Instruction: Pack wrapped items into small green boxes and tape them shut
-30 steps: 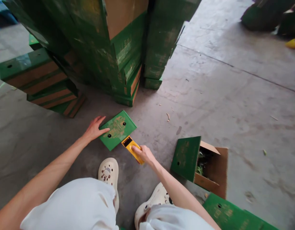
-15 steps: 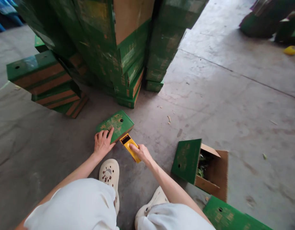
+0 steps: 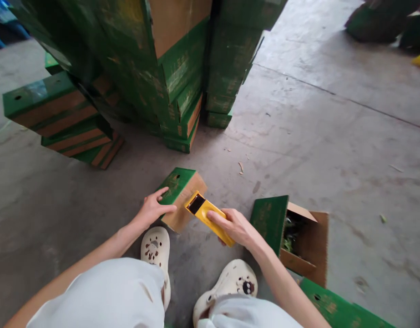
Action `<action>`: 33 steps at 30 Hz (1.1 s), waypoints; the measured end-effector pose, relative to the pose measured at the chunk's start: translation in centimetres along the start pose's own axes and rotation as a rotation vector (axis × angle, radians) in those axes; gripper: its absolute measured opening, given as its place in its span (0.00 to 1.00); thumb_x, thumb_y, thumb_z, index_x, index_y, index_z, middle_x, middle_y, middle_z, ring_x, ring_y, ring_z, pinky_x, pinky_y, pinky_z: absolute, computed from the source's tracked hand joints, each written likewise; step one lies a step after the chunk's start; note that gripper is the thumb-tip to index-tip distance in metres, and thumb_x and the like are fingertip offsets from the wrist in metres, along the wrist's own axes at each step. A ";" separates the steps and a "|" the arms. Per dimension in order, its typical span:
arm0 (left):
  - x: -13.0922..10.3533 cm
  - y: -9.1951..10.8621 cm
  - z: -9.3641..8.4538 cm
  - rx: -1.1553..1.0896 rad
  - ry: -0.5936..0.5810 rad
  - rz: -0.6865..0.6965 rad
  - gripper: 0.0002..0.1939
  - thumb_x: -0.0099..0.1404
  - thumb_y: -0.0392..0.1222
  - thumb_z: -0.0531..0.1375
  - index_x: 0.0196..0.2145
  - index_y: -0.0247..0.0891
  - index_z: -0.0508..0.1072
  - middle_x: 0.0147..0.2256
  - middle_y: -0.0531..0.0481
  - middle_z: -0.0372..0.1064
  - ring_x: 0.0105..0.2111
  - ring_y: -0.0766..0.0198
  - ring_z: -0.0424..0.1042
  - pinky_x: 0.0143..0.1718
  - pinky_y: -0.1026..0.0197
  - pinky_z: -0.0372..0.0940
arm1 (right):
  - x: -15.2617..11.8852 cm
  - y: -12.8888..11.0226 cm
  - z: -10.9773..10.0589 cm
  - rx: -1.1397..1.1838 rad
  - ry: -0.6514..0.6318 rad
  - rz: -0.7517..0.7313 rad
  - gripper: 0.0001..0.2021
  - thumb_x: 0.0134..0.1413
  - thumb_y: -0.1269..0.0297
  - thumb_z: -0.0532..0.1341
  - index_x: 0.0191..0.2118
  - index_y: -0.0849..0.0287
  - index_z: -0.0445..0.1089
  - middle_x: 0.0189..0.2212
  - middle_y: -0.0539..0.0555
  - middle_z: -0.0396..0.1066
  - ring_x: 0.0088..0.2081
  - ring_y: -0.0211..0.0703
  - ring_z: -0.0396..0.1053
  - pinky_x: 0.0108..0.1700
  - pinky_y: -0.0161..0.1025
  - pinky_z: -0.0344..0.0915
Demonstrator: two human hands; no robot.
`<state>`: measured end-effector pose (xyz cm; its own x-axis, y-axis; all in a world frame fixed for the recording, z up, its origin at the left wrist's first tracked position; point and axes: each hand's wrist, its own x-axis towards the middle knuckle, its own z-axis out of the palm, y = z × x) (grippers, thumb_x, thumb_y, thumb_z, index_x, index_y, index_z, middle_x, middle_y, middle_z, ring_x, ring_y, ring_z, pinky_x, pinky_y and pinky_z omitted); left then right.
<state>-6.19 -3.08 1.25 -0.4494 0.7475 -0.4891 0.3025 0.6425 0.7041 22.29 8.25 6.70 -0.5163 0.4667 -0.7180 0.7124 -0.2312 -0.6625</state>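
Tipped since prior frame: small green box (image 3: 181,197) now up on edge w/ brown underside facing the person, where it lay flat before; yellow tool has come up w/ it.
L hand (image 3: 151,210): fingers curled over box's near edge, propping it on concrete floor (image 3: 332,150).
R hand (image 3: 234,227): closed round yellow tool (image 3: 210,217), tool tip touching brown face.
Nearby: white clogs (image 3: 157,250), open carton (image 3: 291,237) to R, stacked green boxes (image 3: 169,77) behind.
Risk, judged: box propped by fingertips only; tool pressure could topple or skid it.

A small green-and-brown cardboard box (image 3: 180,197) sits on the concrete floor (image 3: 332,150), stacked green cartons (image 3: 169,68) behind, an open brown carton (image 3: 298,237) right
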 end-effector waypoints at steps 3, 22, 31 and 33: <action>-0.5 -0.8 1.0 -0.242 -0.174 -0.064 0.44 0.50 0.55 0.74 0.64 0.41 0.73 0.38 0.48 0.74 0.44 0.53 0.75 0.49 0.54 0.68 | -1.4 -0.6 -0.9 -0.020 -0.038 0.085 0.25 0.65 0.38 0.57 0.31 0.57 0.67 0.18 0.52 0.73 0.20 0.44 0.72 0.22 0.33 0.61; -3.0 -2.0 5.6 0.680 0.243 0.426 0.67 0.50 0.49 0.72 0.77 0.40 0.38 0.71 0.34 0.52 0.67 0.38 0.57 0.66 0.41 0.52 | 0.5 -4.0 3.7 -0.118 0.096 0.027 0.28 0.66 0.36 0.57 0.29 0.59 0.69 0.20 0.52 0.73 0.24 0.41 0.73 0.25 0.31 0.59; -2.9 -1.7 4.8 0.680 0.202 0.364 0.64 0.49 0.53 0.71 0.76 0.44 0.44 0.73 0.36 0.47 0.66 0.37 0.57 0.64 0.40 0.53 | -10.0 5.7 3.4 0.038 0.148 0.140 0.28 0.62 0.35 0.57 0.31 0.58 0.70 0.24 0.51 0.70 0.26 0.41 0.68 0.24 0.35 0.57; -2.8 -1.5 4.7 0.664 0.184 0.366 0.63 0.49 0.51 0.71 0.76 0.47 0.45 0.74 0.38 0.45 0.66 0.37 0.57 0.63 0.39 0.54 | -9.9 6.8 4.2 0.010 0.178 0.148 0.26 0.62 0.36 0.58 0.30 0.58 0.70 0.25 0.52 0.71 0.27 0.41 0.69 0.25 0.35 0.57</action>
<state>-1.45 -5.40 -0.84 -0.3385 0.9287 -0.1513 0.8723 0.3700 0.3197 30.25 -1.51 8.45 -0.3138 0.5702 -0.7592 0.7692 -0.3161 -0.5553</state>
